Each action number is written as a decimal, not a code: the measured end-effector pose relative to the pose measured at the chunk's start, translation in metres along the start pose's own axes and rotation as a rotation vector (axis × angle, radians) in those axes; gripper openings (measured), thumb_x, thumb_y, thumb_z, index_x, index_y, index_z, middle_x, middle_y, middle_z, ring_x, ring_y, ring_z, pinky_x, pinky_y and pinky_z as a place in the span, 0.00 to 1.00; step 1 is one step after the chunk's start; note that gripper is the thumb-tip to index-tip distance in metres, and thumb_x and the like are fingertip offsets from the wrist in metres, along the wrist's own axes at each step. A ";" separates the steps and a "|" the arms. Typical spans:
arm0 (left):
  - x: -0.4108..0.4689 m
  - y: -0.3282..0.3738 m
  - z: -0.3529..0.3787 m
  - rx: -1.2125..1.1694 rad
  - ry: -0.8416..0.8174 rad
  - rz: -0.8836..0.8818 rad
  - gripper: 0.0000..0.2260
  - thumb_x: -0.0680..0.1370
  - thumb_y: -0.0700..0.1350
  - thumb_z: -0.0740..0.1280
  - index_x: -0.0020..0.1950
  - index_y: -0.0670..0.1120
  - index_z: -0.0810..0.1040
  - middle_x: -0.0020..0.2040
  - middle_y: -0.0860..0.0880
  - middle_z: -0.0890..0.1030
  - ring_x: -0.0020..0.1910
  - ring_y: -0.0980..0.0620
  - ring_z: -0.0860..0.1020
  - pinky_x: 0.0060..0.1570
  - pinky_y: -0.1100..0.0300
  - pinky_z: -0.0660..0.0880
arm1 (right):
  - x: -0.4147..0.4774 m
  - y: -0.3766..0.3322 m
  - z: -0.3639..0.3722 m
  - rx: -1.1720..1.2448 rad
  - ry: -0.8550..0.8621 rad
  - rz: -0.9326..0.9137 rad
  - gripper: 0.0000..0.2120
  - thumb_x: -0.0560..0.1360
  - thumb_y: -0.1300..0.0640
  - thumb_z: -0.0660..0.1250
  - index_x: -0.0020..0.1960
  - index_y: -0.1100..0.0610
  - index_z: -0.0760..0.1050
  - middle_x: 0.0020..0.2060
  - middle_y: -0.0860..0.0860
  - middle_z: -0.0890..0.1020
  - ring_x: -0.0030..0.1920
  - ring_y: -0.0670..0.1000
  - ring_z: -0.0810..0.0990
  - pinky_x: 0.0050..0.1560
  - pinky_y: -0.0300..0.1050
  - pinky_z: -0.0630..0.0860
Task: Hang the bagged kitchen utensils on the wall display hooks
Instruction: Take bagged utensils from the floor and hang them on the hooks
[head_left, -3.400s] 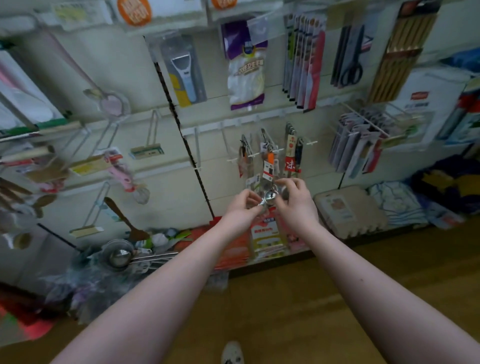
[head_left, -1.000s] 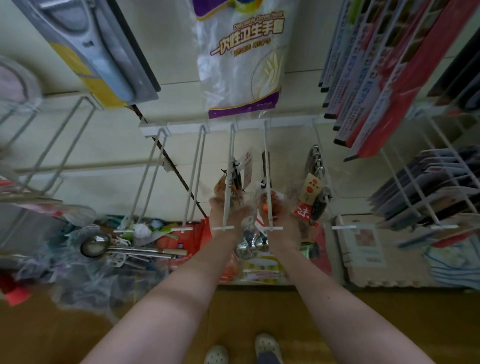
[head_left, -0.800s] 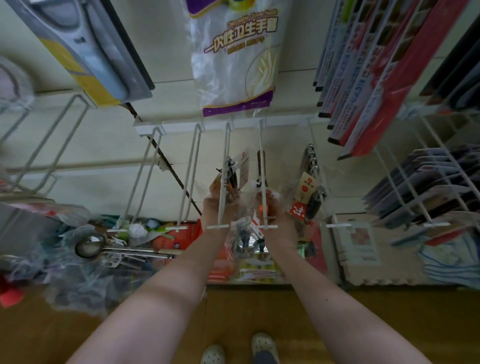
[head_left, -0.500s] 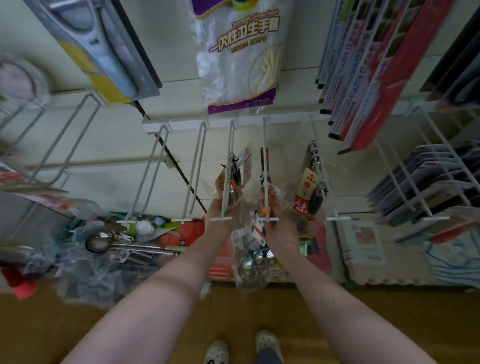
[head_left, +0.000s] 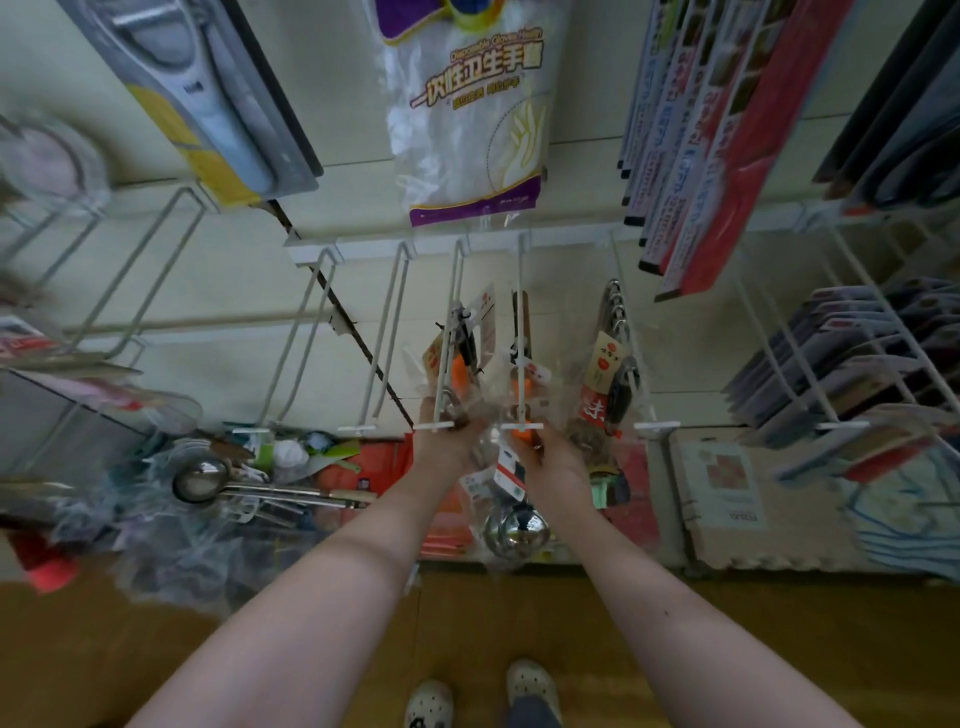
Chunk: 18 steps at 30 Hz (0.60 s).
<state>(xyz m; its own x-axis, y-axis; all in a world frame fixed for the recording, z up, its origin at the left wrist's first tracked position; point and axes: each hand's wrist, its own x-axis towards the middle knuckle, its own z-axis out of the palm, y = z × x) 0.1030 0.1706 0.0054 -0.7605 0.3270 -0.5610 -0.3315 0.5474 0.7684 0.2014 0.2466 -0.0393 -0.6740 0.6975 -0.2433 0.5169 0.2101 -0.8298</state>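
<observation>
1. Facing you is the cream slatted wall panel (head_left: 234, 291), hung with packaged goods.
2. A row of white wire display hooks (head_left: 521, 270) juts out toward you, each ending in a short crossbar. Some carry bagged tools with orange handles (head_left: 457, 376).
3. Above that row hangs a clear pack of disposable gloves with a purple band (head_left: 467, 114).
4. Low on the left lies a heap of bagged steel ladles (head_left: 202, 478).
5. Your left hand (head_left: 444, 449) is raised just under one hook's crossbar, with its fingers curled onto the top of the clear plastic bag of round-bowled steel scoops (head_left: 511, 530).
6. Your right hand (head_left: 553, 460) sits just under the next crossbar to the right and pinches the same bag's top edge from the other side.
7. The bag hangs between your wrists. Its upper edge is at your fingertips, level with the hook ends, and the shiny bowls are well below both grips. Crumpled plastic hides whether it is threaded on a hook.
8. A small red-and-white label (head_left: 506, 470) shows in the bag, between your hands and the bowls.
</observation>
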 end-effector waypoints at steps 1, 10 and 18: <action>-0.002 0.002 -0.001 -0.031 0.037 0.010 0.06 0.77 0.42 0.69 0.50 0.42 0.75 0.58 0.41 0.79 0.56 0.44 0.78 0.38 0.66 0.74 | 0.000 0.000 0.000 -0.006 -0.004 0.006 0.11 0.80 0.49 0.61 0.56 0.54 0.75 0.46 0.52 0.81 0.47 0.54 0.78 0.48 0.48 0.75; -0.016 -0.020 -0.016 0.073 0.031 0.281 0.09 0.76 0.36 0.68 0.55 0.41 0.74 0.43 0.45 0.80 0.37 0.56 0.77 0.32 0.67 0.75 | -0.026 -0.009 -0.014 -0.063 -0.125 -0.097 0.08 0.79 0.53 0.61 0.53 0.55 0.76 0.47 0.51 0.81 0.47 0.52 0.78 0.49 0.50 0.76; -0.037 -0.039 -0.051 0.217 0.032 0.231 0.15 0.75 0.43 0.70 0.56 0.43 0.67 0.48 0.43 0.79 0.47 0.46 0.79 0.42 0.58 0.74 | -0.049 -0.033 -0.008 -0.135 -0.144 -0.186 0.07 0.80 0.53 0.61 0.54 0.54 0.74 0.44 0.49 0.79 0.46 0.52 0.77 0.42 0.45 0.71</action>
<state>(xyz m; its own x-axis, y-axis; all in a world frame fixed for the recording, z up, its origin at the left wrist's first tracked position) 0.1153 0.0982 0.0120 -0.8204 0.4391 -0.3663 -0.0234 0.6143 0.7887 0.2214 0.2110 0.0044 -0.8271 0.5357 -0.1701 0.4365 0.4216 -0.7948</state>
